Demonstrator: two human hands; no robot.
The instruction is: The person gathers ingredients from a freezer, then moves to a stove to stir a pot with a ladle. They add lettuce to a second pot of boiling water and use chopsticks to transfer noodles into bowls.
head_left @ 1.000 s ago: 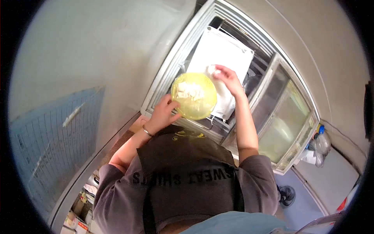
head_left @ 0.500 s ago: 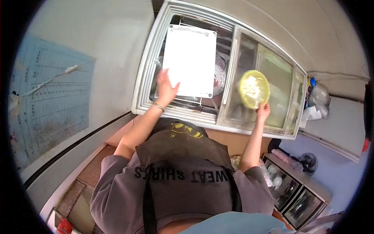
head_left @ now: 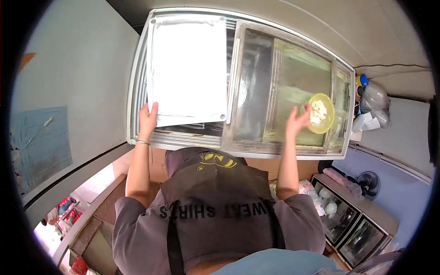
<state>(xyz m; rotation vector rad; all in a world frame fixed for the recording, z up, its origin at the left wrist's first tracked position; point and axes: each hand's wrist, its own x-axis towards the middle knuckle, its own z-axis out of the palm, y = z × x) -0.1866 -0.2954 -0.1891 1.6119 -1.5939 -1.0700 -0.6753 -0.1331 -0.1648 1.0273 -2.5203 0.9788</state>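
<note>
White tray: I have the white tray (head_left: 188, 68) at the far left, over the open left part of the chest freezer (head_left: 293, 156).
Tray vs left hand: it lies far and right of the left hand (head_left: 148, 120), which sits on its near-left corner; the right hand is well apart from it.
Long axis: near to far, roughly; the short near edge faces the wearer.
Left grip: nearly closed, thumb over the rim, I read it as a pinch on the tray; fingers underneath are hidden from me.
Right grip: the right hand (head_left: 298, 121) is loose, fingers spread, blurred; I see nothing held.
Yellow bowl: the yellow bowl (head_left: 328, 127) is just right of the right hand, over the glass cover (head_left: 293, 68); I can't tell if the fingertips touch its rim.
Tray looks: flat, rectangular, glaring white, surface detail washed out; small round mark at the near-right corner.
Bowl looks: round, see-through yellow, pale pieces (head_left: 317, 112) heaped toward its left side.
Opening: dark strip with metal bars (head_left: 197, 126) shows past the tray's near edge.
</note>
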